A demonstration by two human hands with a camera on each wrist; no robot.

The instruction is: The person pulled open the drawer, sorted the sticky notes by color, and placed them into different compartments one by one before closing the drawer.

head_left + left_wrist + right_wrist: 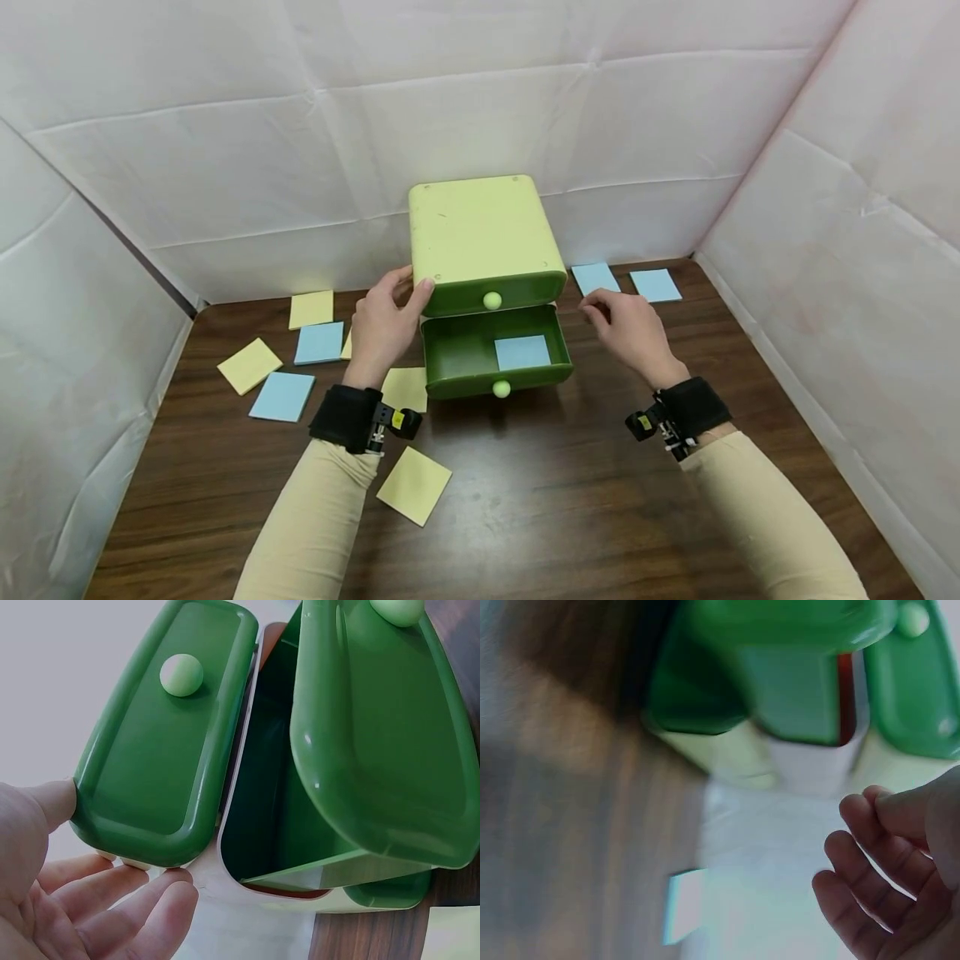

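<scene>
A small two-drawer cabinet point(483, 237) in pale yellow-green plastic stands at the back middle of the table point(562, 517), close to the rear wall. Its dark green drawer fronts face the person, each with a pale round knob. The upper drawer point(491, 293) is closed; the lower drawer point(491, 358) is pulled out toward the person, its long side running left to right, with a blue note point(522, 352) lying flat inside. The left hand point(382, 325) rests against the cabinet's left front corner, thumb on the top edge, fingers relaxed and gripping nothing. The right hand point(630, 329) hovers just right of the open drawer, fingers loosely curled and empty. Yellow and blue notes lie scattered on the dark wood-grain table, which is enclosed by creased white sheeting point(225, 125) on three sides.
</scene>
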